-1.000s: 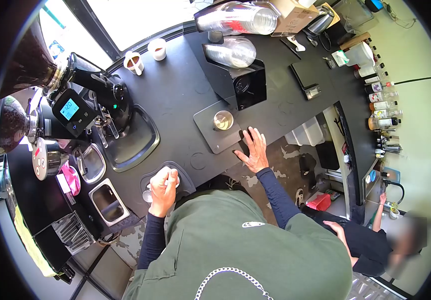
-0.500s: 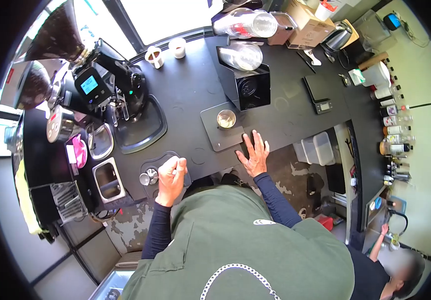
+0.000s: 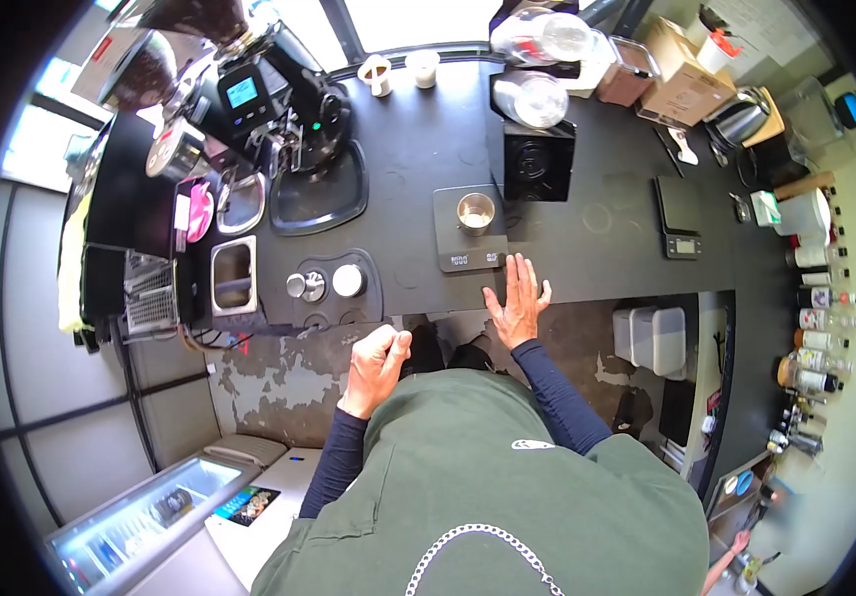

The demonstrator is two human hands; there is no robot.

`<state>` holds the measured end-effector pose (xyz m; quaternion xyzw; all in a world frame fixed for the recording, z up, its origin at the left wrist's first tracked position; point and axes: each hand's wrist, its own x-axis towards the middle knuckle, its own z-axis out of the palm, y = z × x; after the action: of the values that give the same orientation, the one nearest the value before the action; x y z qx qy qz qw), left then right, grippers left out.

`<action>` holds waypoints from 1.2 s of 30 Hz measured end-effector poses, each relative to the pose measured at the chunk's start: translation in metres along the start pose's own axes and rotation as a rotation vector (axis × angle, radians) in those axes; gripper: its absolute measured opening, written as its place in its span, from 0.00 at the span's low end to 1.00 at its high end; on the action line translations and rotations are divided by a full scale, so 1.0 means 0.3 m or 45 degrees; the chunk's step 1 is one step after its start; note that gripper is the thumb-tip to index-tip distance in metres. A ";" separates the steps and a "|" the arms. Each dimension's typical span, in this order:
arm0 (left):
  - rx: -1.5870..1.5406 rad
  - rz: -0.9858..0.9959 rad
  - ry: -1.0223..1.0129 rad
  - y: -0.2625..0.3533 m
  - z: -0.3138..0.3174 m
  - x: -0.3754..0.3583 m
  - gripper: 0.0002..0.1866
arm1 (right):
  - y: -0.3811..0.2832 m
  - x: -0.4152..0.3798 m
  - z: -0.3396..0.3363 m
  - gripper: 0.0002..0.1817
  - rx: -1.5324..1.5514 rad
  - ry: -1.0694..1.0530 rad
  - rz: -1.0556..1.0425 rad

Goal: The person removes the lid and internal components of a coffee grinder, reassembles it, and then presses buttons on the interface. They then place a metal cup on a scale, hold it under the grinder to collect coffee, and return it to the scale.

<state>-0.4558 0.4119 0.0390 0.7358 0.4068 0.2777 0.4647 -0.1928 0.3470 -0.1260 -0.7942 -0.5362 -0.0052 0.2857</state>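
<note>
My left hand (image 3: 375, 370) is curled closed in front of the counter's edge; whatever it may hold is hidden. My right hand (image 3: 519, 303) has its fingers spread, with the fingertips at the lower right corner of a black scale (image 3: 450, 235). A metal cup (image 3: 475, 213) stands on that scale, whose display is lit. Left of the scale, a dark mat (image 3: 368, 273) bears a white-topped round piece (image 3: 348, 280) and metal tools (image 3: 307, 286).
A coffee grinder (image 3: 299, 109) with a tray (image 3: 318, 204) stands at the left. Behind the scale is a black stand (image 3: 539, 164) with glass vessels. A second scale (image 3: 680, 219) lies to the right. Bottles line the right wall; a person's arm (image 3: 729, 558) shows at lower right.
The view has shifted, so the counter sits differently in it. The first scale's display now shows digits. My left hand is lower, clear of the mat; my right hand stays open beside the scale.
</note>
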 end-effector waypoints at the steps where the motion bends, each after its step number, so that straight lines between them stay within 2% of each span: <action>1: -0.005 -0.031 0.032 0.001 0.005 -0.028 0.21 | 0.002 0.001 0.003 0.46 -0.010 0.014 0.005; 6: -0.020 -0.137 0.055 0.003 0.040 -0.133 0.23 | 0.011 -0.003 0.002 0.47 0.032 -0.007 -0.018; 11: -0.059 -0.082 -0.003 0.031 0.094 -0.116 0.20 | 0.012 -0.001 0.005 0.47 0.037 0.029 -0.036; 13: 0.063 0.033 -0.123 0.051 0.111 -0.091 0.20 | 0.011 -0.005 0.009 0.47 0.020 0.018 -0.046; 16: 0.258 0.235 -0.143 0.064 0.134 -0.065 0.21 | 0.009 0.000 0.006 0.48 0.029 0.047 -0.057; 17: 0.353 0.340 -0.176 0.065 0.141 -0.058 0.22 | -0.007 0.006 -0.011 0.49 0.139 0.026 0.038; 19: 0.144 0.181 -0.254 0.071 0.150 -0.071 0.23 | -0.024 0.047 -0.044 0.50 0.252 0.016 0.123; 21: 0.133 0.059 -0.382 0.075 0.135 -0.083 0.21 | -0.059 0.118 -0.088 0.51 0.514 0.118 0.283; 25: 0.213 0.183 -0.404 0.086 0.109 -0.094 0.18 | -0.071 0.298 -0.089 0.52 0.436 -0.004 0.012; 28: 0.234 0.359 -0.305 0.067 0.073 -0.070 0.17 | -0.126 0.396 -0.066 0.56 0.391 -0.035 0.014; 30: 0.209 0.380 -0.243 0.073 0.019 -0.043 0.17 | -0.139 0.448 -0.025 0.42 0.750 -0.134 0.144; 31: 0.190 0.351 -0.227 0.064 -0.012 -0.029 0.17 | -0.158 0.450 -0.023 0.37 0.588 -0.066 0.075; 32: 0.131 0.324 -0.174 0.056 -0.045 -0.020 0.16 | -0.175 0.450 -0.026 0.38 0.540 -0.027 -0.005; 34: 0.074 0.314 -0.078 0.036 -0.120 0.010 0.15 | -0.261 0.423 -0.050 0.37 0.384 0.059 0.030; 35: 0.080 0.354 0.082 0.023 -0.159 0.023 0.17 | -0.312 0.420 -0.067 0.35 0.574 -0.035 0.030; 36: 0.084 0.389 0.232 0.006 -0.198 0.034 0.23 | -0.399 0.427 -0.102 0.35 0.870 -0.263 0.041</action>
<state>-0.4968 0.4474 0.0655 0.7758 0.3395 0.3970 0.3540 -0.2317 0.4731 -0.0064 -0.6574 -0.5204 0.2592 0.4793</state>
